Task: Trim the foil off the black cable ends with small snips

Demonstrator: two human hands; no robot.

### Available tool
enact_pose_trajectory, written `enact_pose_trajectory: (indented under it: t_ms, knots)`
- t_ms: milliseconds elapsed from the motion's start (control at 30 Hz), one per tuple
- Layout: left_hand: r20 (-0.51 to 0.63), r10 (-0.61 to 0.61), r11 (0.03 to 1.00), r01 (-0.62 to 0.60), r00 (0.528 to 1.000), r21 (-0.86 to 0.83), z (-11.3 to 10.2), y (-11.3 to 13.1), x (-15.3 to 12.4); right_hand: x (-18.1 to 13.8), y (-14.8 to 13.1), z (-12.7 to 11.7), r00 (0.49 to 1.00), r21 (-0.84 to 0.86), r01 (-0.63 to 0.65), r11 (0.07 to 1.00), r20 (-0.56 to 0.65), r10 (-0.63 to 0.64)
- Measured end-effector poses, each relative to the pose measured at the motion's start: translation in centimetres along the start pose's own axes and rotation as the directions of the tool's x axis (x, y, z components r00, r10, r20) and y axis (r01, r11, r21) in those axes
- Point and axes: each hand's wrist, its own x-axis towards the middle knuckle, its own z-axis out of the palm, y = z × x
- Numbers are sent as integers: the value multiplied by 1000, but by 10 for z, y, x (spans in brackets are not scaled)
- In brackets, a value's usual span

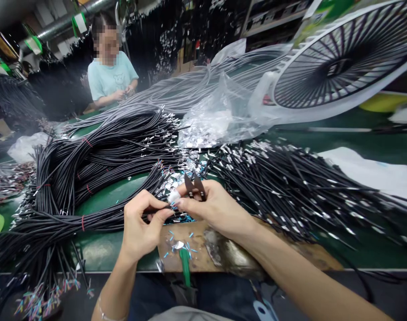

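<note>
The left hand point(139, 227) and right hand point(216, 209) pinch a black wire point(161, 206), and their fingertips cover its end. The small white piece point(174, 196) at the pinch may be a fingertip wrap, but it is too small to tell. Just above the grip, the snips point(194, 185) show only their blades, with the handles hidden in the right palm. Far up-left of the grip, a co-worker's hands point(125, 93) are too small to read. Up-right, the fan point(340, 67) is blurred and cut by the edge. Left of the grip, the cable bundles point(56, 196) run out of frame.
</note>
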Motion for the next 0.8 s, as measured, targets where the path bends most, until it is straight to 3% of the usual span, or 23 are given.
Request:
enact_pose_trajectory:
  t_ms: [100, 167, 267, 400, 567, 800]
  knots:
    - [-122, 160, 986, -152, 980, 72, 3, 0, 0, 1, 1, -2, 999, 73, -36, 997, 29, 34]
    - [-207, 242, 966, -217, 948, 139, 4, 1, 0, 0, 4, -3, 997, -6, 67, 998, -41, -67]
    - [-275, 297, 949, -251, 914, 191, 6, 2, -1, -3, 10, -4, 949, -188, 253, 949, -142, -281]
    - [-297, 268, 953, -207, 916, 219, 6, 3, -5, -7, 15, -5, 888, -349, 392, 851, -97, -449]
    - [-253, 302, 933, -230, 919, 278, 4, 7, -5, -9, 11, -5, 891, -363, 418, 833, -13, -453]
    - [-228, 345, 916, -273, 911, 296, 4, 4, -5, -10, 10, -6, 905, -383, 396, 835, 8, -426]
